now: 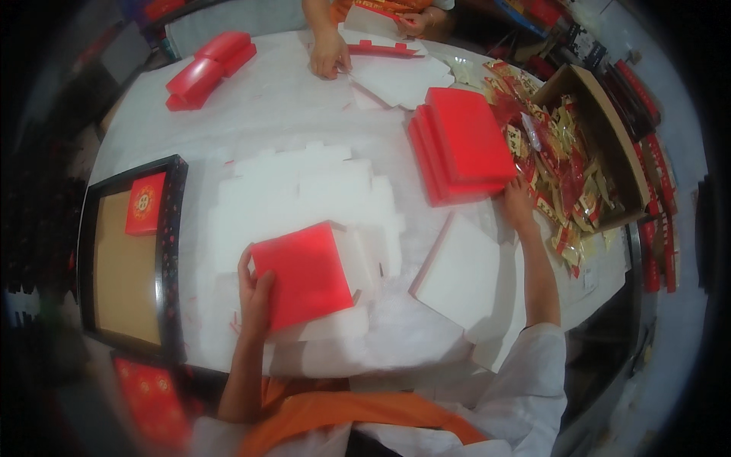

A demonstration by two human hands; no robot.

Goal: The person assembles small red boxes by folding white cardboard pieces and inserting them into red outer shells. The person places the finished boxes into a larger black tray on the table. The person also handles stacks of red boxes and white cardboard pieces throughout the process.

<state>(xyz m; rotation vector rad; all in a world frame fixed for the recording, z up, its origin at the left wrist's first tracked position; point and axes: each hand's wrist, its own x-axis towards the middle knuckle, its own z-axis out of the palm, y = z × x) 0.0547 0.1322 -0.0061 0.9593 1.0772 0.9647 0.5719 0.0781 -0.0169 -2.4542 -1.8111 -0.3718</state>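
My left hand [254, 291] grips the left side of a red square cardboard box [308, 274], thumb on its upper face. White flaps stick out along the box's right side. Under it lie several flat white cardboard blanks [320, 188] in an overlapping pile. My right hand [518, 205] is at the lower right corner of a stack of red plastic trays [468, 137], close to a heap of wrapped packets [565, 154]. Whether its fingers hold anything is hidden. Another flat white blank [462, 268] lies between my forearms.
At left, a black-rimmed tray [171, 257] holds a finished-looking red box [144, 203] with a gold emblem. Red trays [211, 68] stand at the far left. Across the table, another person's hand [330, 57] rests near a white blank [400, 80]. A brown carton [622, 171] tips toward the packets.
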